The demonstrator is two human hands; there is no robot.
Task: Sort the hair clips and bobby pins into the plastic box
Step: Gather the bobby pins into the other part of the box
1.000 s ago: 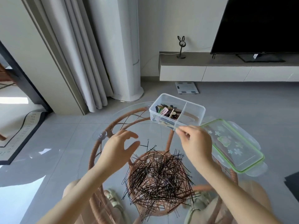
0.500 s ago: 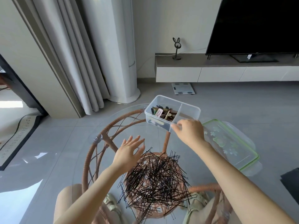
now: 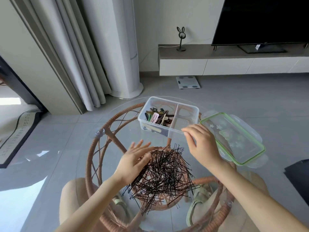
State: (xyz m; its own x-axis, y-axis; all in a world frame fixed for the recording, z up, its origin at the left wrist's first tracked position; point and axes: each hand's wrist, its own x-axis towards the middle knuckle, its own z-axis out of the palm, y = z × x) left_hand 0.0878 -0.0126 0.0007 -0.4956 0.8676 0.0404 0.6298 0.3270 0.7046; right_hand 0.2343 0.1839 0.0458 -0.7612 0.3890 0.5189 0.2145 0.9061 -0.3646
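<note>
Head view: a person sits at a round glass table (image 3: 127, 131) on a rattan frame (image 3: 89, 156), both forearms reaching forward over it.
Box (image 3: 167, 131): clear plastic, two compartments split by a partition, standing at the far side of the table.
Hair clips (image 3: 158, 117): mixed colours, heaped in the left compartment of the box.
Bobby pins (image 3: 165, 171): a loose black pile on the glass, near the person and well short of the box.
Left hand (image 3: 133, 161): spread wide, fingers straight and palm down, at the left edge of the pin pile; the fingertips are blurred, so contact with the pins cannot be told.
Right hand (image 3: 200, 144): fingers loosely bent, with the tips at the near rim of the box by its right compartment; whether a pin sits between thumb and forefinger cannot be told.
Lid (image 3: 242, 148): clear with a green rim and a flower print, lying flat on the glass just right of the box and beyond the right hand.
Under the glass: the person's knees and pale sandals show through.
Background: grey tiled floor, curtain (image 3: 75, 56), white column unit (image 3: 123, 47), low bench (image 3: 217, 64) carrying a dark screen (image 3: 267, 19) and a rabbit figure (image 3: 181, 39), and a scale (image 3: 188, 82) on the floor.
</note>
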